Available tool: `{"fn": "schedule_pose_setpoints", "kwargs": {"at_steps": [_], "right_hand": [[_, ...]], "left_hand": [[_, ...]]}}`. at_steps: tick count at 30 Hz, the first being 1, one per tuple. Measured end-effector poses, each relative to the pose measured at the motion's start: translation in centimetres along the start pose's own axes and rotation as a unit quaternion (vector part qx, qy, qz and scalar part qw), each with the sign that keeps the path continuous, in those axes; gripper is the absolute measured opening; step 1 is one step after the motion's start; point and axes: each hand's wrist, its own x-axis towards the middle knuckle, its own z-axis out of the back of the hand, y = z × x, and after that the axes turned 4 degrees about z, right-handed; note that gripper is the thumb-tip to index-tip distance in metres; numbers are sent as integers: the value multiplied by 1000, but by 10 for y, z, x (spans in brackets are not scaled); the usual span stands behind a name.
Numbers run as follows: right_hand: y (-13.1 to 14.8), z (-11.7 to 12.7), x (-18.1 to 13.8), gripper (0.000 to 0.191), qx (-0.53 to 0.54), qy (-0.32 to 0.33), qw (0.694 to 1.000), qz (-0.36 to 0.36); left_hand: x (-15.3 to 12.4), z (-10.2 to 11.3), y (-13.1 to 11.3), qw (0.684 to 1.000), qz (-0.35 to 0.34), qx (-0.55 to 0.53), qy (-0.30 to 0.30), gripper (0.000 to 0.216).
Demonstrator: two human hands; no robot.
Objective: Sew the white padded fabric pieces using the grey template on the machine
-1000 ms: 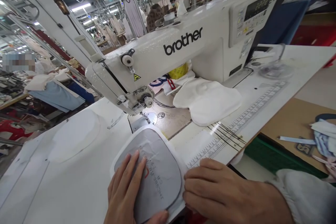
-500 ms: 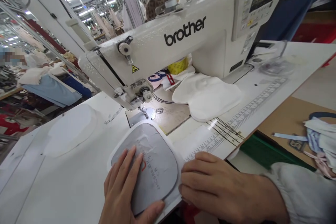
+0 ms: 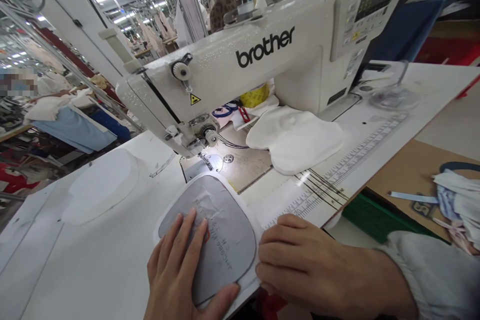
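A grey rounded template (image 3: 221, 225) lies on a white fabric piece (image 3: 253, 212) on the sewing table, just in front of the needle plate (image 3: 213, 162). My left hand (image 3: 180, 270) lies flat on the template, fingers stretched out, thumb hooked round its near edge. My right hand (image 3: 311, 265) presses its curled fingers on the fabric's right edge beside the template. The white Brother sewing machine (image 3: 262, 65) stands behind, its presser foot (image 3: 204, 160) a little beyond the template's far end.
A stack of white cut pieces (image 3: 296, 140) lies right of the needle. Another white piece (image 3: 99, 190) rests at the left. A printed ruler (image 3: 352, 160) runs along the table edge. Scraps and tape lie on a brown board (image 3: 416, 180) at right. Other workers sit far behind.
Both hands have stayed on the template and fabric; the view has shifted a little, and the piece sits slightly lower and nearer to me than one second ago.
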Motion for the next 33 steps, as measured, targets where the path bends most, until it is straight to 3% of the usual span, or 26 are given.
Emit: {"fn": "schedule_pose_setpoints", "kwargs": {"at_steps": [4,7,9,14,29,33], "right_hand": [[-15,10,32,18,34,-29,992,-121],[-36,16,63,15,58,31,965,-255],[-48,16,78,15,64,38,955,-286],[-62,13,92,16,67,25,947,-315],[-66,7,100,5,98,-41,941,-321],[-66,6,99,4,99,-33,943,-316]], "left_hand": [[-1,-2,2,1000,-8,6,-11,83],[-1,-4,1,1000,-4,2,-23,82],[0,-5,-2,999,11,-13,-34,79],[1,-7,-14,993,73,-75,-62,70],[4,-2,-19,990,85,-98,-50,69],[5,-2,-20,992,76,-90,-54,69]]}}
